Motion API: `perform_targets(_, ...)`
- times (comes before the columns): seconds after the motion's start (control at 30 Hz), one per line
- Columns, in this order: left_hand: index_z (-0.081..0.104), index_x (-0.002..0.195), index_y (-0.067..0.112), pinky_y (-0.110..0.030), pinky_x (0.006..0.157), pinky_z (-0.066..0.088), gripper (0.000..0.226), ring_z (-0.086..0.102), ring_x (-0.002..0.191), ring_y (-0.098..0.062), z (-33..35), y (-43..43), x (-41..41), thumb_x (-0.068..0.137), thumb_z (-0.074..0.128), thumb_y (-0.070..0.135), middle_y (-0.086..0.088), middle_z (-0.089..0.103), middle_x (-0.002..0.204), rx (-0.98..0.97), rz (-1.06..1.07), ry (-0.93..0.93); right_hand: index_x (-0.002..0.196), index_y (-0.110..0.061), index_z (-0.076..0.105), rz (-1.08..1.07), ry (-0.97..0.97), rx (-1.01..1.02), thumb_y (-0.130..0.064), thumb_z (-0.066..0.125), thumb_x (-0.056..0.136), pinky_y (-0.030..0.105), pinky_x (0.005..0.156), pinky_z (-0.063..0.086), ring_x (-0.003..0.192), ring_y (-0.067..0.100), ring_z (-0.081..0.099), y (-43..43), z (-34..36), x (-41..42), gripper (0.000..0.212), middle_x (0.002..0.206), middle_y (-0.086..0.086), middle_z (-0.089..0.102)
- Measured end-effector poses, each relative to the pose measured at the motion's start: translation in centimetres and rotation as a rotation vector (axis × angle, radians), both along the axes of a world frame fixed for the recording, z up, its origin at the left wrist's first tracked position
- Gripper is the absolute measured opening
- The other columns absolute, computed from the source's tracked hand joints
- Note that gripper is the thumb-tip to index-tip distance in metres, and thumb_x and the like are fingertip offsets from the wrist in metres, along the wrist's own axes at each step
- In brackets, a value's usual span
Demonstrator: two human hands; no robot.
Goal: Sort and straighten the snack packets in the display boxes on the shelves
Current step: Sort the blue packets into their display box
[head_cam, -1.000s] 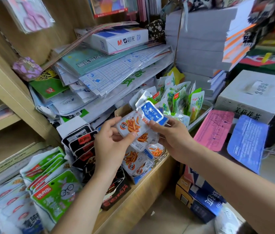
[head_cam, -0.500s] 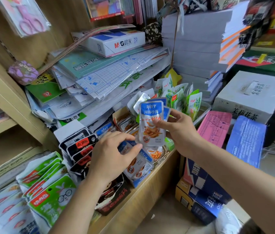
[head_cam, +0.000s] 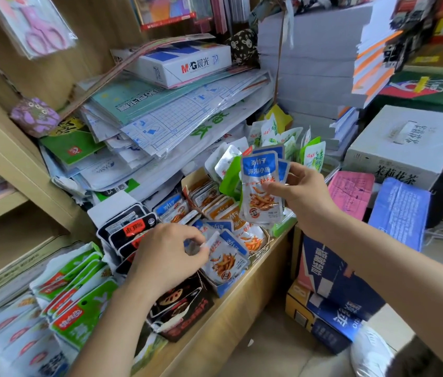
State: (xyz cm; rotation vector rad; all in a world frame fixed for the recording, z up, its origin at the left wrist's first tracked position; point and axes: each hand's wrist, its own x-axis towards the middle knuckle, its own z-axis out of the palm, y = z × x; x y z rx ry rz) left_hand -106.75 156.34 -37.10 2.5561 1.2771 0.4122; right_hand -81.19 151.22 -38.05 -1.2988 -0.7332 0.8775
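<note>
A: What are the packets like?

B: Flat, glossy foil pouches, rectangular, with a blue band on top and orange fish strips printed below. The right hand holds a small upright stack of fish packets, thumb across the front, fingers curled behind.

A: And the left hand?

B: The left hand is palm down, wrist bent, its thumb and forefinger pinched narrowly on the top edge of a leaning packet in the blue display box. Whether it has a firm grip, I cannot tell.

A: What lies around the fingers?

B: Behind the left knuckles, shiny black packets stand in a row. Beyond the fingertips, orange-topped packets lie stacked in a cardboard box. Behind the right fingers, crinkled green pouches stand upright.

A: The arms?

B: Both forearms are bare and reach forward over the wooden shelf edge.
</note>
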Motion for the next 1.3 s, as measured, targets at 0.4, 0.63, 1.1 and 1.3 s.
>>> perform_targets(0.4, 0.078, 0.095, 0.023, -0.032, 0.064, 0.059, 0.01, 0.069, 0.069, -0.012, -0.8, 3.1, -0.9, 0.085, 0.079, 0.022, 0.008, 0.075, 0.079, 0.302, 0.224, -0.219, 0.112, -0.014, 0.068, 0.09, -0.087, -0.014, -0.007, 0.078, 0.082, 0.053, 0.093, 0.056, 0.098, 0.021, 0.073, -0.3, -0.7, -0.9, 0.033, 0.105, 0.002, 0.076)
perform_targets(0.63, 0.075, 0.085, 0.033, -0.037, 0.082, 0.038, 0.011, 0.062, 0.083, -0.017, -1.0, 5.6, 0.5, 0.081, 0.081, 0.04, 0.012, 0.072, 0.079, 0.363, 0.324, 0.04, 0.114, -0.014, 0.067, 0.149, -0.099, 0.014, -0.005, 0.076, 0.082, 0.044, 0.089, 0.059, 0.096, 0.017, 0.074, -0.4, -0.6, -1.5, 0.034, 0.104, 0.001, 0.076)
perform_targets(1.1, 0.077, 0.086, 0.037, -0.021, 0.05, 0.035, 0.003, 0.057, 0.067, -0.009, -0.2, 6.6, -0.7, 0.084, 0.079, 0.038, 0.018, 0.061, 0.067, 0.187, 0.384, -0.201, 0.122, -0.003, 0.061, 0.287, -0.168, 0.196, 0.005, 0.075, 0.083, 0.036, 0.083, 0.06, 0.096, 0.023, 0.073, 5.9, -0.7, -6.2, 0.042, 0.105, 0.01, 0.076)
perform_targets(1.3, 0.078, 0.108, 0.027, -0.004, 0.065, 0.041, 0.028, 0.06, 0.069, 0.01, -0.1, 6.9, -2.8, 0.087, 0.072, 0.01, 0.022, 0.068, 0.078, 0.032, 0.26, -0.4, 0.126, -0.006, 0.061, 0.347, -0.336, 0.234, 0.006, 0.074, 0.084, 0.034, 0.078, 0.06, 0.083, 0.018, 0.073, 8.6, -1.2, -8.4, 0.046, 0.093, 0.0, 0.075)
